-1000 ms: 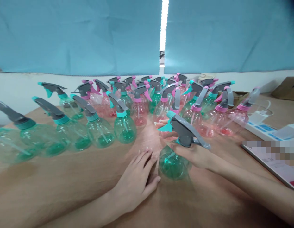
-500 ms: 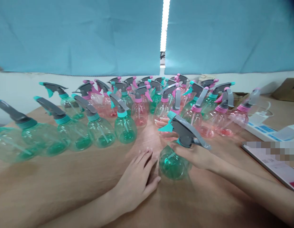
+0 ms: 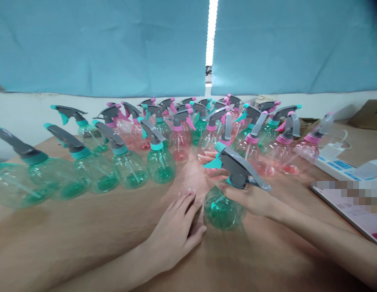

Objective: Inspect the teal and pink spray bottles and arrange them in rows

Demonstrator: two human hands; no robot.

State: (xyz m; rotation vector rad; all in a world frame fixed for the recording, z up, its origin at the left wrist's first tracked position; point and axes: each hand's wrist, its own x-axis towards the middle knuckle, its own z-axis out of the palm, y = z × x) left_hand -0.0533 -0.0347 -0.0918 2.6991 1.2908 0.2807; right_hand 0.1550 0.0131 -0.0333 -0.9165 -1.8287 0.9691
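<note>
Clasped round a green spray bottle, the right hand stays put (left hand, fingers outstretched, likewise).

Glossy plastic spray bottles on a smooth tabletop (wood-look); matt cloth curtain.

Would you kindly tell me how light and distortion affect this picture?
Head view: the bright white vertical strip is overexposed; head view: the leftmost translucent green round plastic bottle looks stretched sideways; head view: glare pales the brown tabletop past the left hand.
</note>
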